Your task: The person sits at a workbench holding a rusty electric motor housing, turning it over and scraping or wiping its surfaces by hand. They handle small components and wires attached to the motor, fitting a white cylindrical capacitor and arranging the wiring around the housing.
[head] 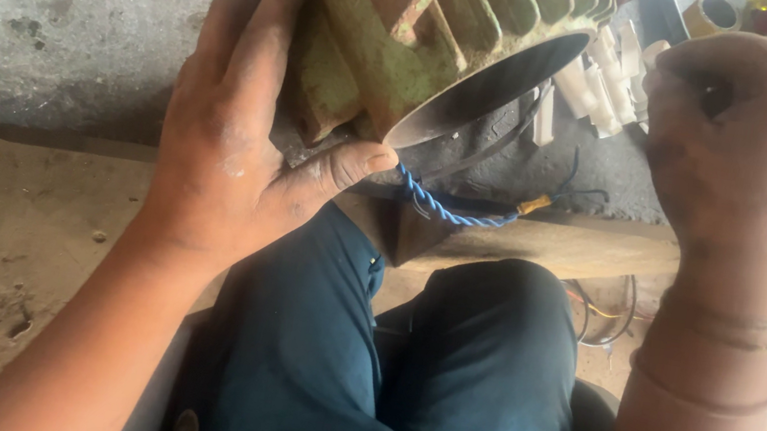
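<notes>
The left hand (237,127) is wrapped around the side of a green, ribbed cast-metal motor housing (427,34) with worn, rusty paint, palm flat on its flank and thumb pressed under its open round rim. The right hand (745,135) is clenched into a fist just beyond that rim, gripping something dark that I cannot make out. A twisted blue wire (444,209) with a small yellow sleeve at its end runs out from beside the left thumb toward the right wrist, and thin black wires (512,139) hang from the housing's mouth. White strips of insulation (608,82) lie between the two hands, past the rim. Below the hands are dark blue trouser knees (403,366) and a wooden beam (596,249).
</notes>
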The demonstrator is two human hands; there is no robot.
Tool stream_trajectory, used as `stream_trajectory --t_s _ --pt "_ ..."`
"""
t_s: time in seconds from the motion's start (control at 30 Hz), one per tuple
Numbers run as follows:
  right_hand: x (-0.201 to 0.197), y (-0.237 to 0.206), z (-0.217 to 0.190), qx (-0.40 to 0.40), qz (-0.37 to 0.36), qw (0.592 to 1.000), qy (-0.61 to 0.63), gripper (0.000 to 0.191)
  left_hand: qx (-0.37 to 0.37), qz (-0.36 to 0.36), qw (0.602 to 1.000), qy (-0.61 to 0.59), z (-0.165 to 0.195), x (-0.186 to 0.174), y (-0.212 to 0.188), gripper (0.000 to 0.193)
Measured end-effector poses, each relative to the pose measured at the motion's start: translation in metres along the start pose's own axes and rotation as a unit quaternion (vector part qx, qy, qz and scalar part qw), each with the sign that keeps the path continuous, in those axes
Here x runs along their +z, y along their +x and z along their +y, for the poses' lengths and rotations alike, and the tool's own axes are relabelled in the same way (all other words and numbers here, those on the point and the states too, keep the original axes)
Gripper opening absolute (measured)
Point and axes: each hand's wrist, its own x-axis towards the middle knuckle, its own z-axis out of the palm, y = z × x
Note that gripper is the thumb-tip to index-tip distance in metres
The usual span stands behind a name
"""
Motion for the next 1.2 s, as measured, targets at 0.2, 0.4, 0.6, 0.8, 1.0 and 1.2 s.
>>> stream_trajectory --t_s 0.2,0.4,0.6,0.8,1.0,1.2 --pt "0.002 0.007 -0.031 0.066 -0.113 0.991 0.026 0.015 0.01 0.001 1.0 -0.001 -0.003 0.0 0.0 0.096" --pt "0.0 0.01 -0.046 0.064 -0.093 0.993 0.015 0.014 0.009 0.035 0.998 0.046 0.004 -0.004 0.004 0.095" --pt "-0.048 -0.019 -0.085 0.243 -0.166 0.95 0.102 0.018 0.122 0.039 0.99 -0.051 0.054 -0.037 0.026 0.035" --pt "-0.05 -0.043 -0.085 0.084 -0.284 0.936 0.193 0.027 0.049 -0.062 0.976 -0.202 0.074 -0.02 0.001 0.023" --pt "-0.048 -0.038 -0.097 0.048 -0.239 0.948 0.205 0.028 0.002 -0.12 0.945 -0.304 0.067 -0.01 -0.002 0.012" --pt "-0.046 -0.024 -0.118 0.043 -0.186 0.944 0.27 0.029 -0.012 -0.098 0.944 -0.315 0.069 -0.008 -0.003 0.01"
